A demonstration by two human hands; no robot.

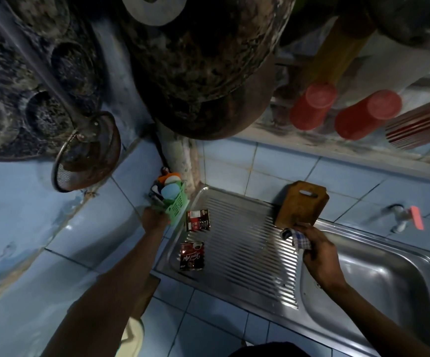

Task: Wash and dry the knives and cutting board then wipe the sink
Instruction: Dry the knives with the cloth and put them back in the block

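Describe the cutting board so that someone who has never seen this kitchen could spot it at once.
Start at the steel sink set in the blue tiled counter, and look at its ribbed drainboard on the left of the basin. At the drainboard's far edge the cutting board stands propped against the tiled wall. It is the only brown wooden thing there, with a slot handle near its top, just above the right hand holding a checked cloth.

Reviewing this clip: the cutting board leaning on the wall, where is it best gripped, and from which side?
Probably by its top edge at the handle slot, coming from above: the cutting board leans upright against the tiles with the slot uppermost and clear, while the right hand, holding the cloth, crowds its lower edge.
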